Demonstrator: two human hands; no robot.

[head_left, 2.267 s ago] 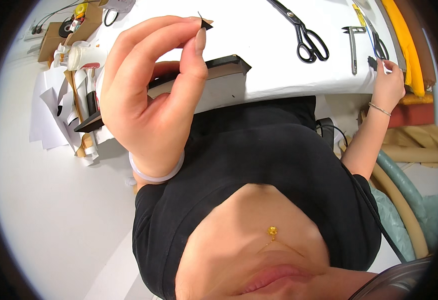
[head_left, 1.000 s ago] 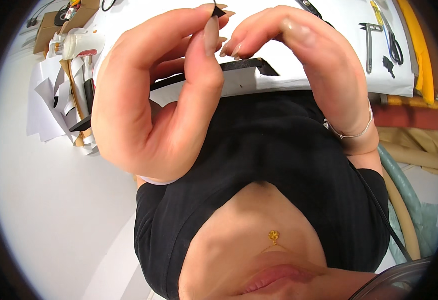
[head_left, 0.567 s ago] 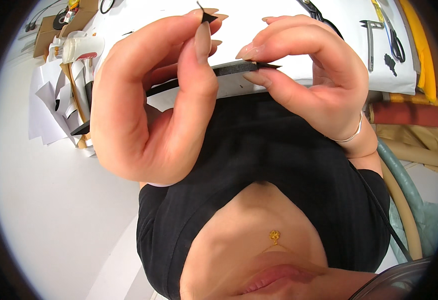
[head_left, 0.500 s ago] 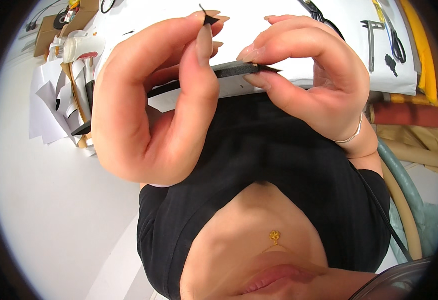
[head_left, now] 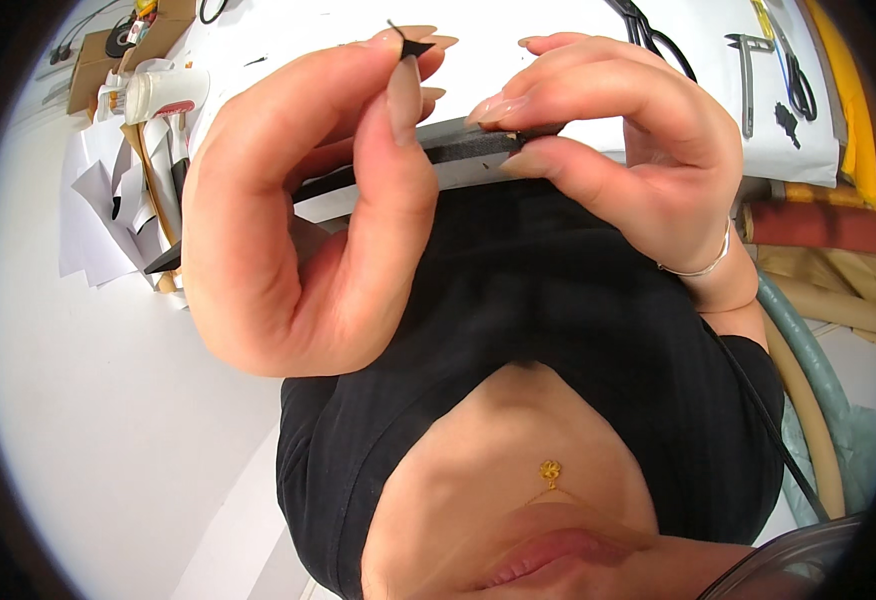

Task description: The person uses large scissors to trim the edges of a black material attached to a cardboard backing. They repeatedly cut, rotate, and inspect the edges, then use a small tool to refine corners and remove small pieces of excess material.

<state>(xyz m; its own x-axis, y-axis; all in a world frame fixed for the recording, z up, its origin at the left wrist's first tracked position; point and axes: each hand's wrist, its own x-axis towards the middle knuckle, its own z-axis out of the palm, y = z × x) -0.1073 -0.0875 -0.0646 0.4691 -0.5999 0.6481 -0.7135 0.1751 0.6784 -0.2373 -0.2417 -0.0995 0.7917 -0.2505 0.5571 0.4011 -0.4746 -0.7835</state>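
Left hand (head_left: 258, 225) curls in a pinch, right hand (head_left: 673, 160) seemingly likewise.

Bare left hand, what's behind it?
Behind the left hand, a thin black-edged panel shows through the thumb gap and to its right; anything behind the palm is hidden.
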